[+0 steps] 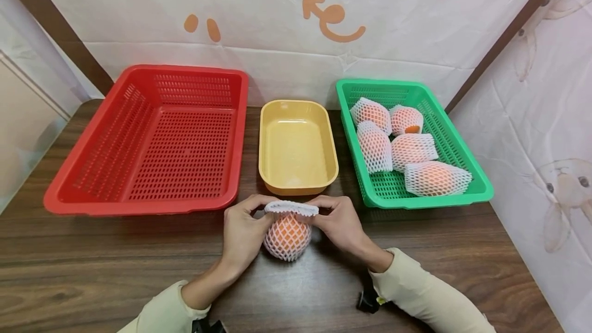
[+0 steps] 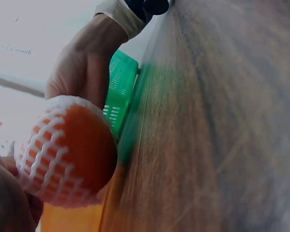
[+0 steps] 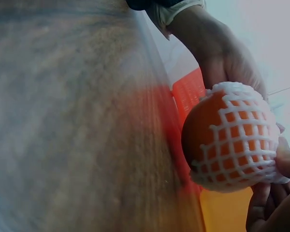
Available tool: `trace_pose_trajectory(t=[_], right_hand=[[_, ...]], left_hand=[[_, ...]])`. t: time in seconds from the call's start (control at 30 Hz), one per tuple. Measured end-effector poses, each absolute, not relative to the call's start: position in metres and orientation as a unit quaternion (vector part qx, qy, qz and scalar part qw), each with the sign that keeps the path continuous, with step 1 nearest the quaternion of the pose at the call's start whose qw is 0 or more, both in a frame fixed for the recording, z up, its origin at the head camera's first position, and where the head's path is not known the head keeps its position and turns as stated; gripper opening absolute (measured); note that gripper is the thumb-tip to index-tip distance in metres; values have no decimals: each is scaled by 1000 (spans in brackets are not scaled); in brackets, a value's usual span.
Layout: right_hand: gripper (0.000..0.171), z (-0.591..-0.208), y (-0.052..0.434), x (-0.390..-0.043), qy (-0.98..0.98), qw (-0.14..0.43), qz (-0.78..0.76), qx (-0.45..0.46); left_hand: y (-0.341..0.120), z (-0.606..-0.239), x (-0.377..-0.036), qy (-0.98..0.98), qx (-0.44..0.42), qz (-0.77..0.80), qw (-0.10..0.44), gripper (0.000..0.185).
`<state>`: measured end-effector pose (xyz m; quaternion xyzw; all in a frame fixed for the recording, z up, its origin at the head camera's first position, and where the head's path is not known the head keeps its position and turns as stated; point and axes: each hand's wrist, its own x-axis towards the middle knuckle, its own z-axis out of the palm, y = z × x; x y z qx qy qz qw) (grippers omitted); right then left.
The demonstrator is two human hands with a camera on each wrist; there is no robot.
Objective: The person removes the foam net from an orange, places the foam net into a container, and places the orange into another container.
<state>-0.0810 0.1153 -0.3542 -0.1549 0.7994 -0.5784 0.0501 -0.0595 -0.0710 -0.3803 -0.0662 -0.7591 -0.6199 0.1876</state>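
An orange (image 2: 91, 145) in a white foam net sleeve (image 1: 291, 208) is held low over the table, in front of the yellow tray. The bottom of the orange (image 3: 198, 133) shows bare in both wrist views. My left hand (image 1: 244, 233) pinches the sleeve's upper edge from the left. On the opposite side, my right hand (image 1: 339, 222) pinches the same edge between thumb and fingers. The sleeve's top is folded into a thick band between the hands, and its mesh surrounds most of the fruit.
A red basket (image 1: 239, 143) stands at the left. The yellow tray (image 1: 298, 189) sits behind the hands. At the right, a green basket (image 1: 361, 179) holds several sleeved oranges (image 1: 413, 150). A printed cloth (image 1: 287, 60) hangs behind the wooden table (image 1: 115, 256).
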Motion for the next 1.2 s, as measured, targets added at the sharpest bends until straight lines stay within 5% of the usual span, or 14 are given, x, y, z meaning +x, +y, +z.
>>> trace_pose_trajectory(t=[0.2,0.83,1.03,1.2], right_hand=[[8,-376,123,-93,806,-6,-573,-149],[9,-388,126,-96,795,-10,-591,-137],[7,-370,122,-90,793,14,-592,-144],[12,-361,121,-89,790,87,-582,-174]], left_hand=[[-71,-379,-60,-797,-72,-591,101,29],[-80,-378,-68,-839,-35,-542,-25,34],[-81,-375,-67,-841,-39,-539,10,32],[-80,-375,-65,-843,-63,-529,69,25]])
